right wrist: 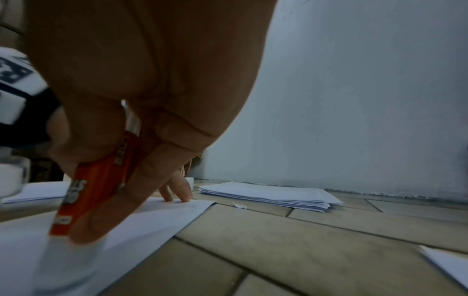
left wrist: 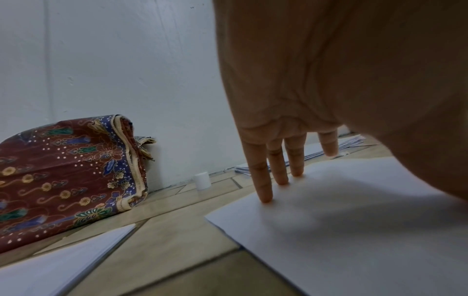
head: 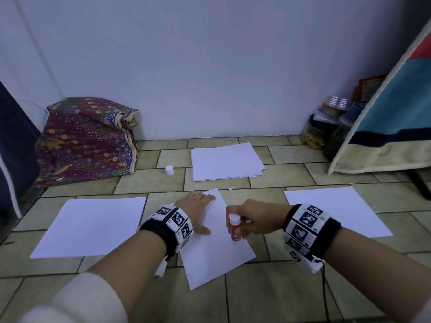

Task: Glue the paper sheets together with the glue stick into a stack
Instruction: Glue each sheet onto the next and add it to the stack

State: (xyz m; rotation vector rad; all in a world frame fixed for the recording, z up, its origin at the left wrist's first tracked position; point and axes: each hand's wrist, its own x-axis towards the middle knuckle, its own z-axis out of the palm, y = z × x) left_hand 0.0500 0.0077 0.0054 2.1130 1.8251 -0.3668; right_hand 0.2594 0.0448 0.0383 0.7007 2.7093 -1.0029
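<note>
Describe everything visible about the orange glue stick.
The orange plastic glue stick is a short cylinder with a white twist base on top and blurred print on its side. Uncapped, it tilts, its white glue end pressed onto the middle white paper sheet. The right hand grips its barrel.

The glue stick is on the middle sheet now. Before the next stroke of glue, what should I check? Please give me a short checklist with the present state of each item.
1. Glue stick gripped firmly by the right hand: ok.
2. Cap off the stick: ok, it stands on the floor tiles near the far paper stack.
3. Glue end touching the middle sheet: ok in the right wrist view.
4. Left hand pressing the sheet flat with straight fingers: ok.
5. Glue already spread on the sheet: cannot tell.
6. Next sheet within reach on the right: ok, probably.
</note>
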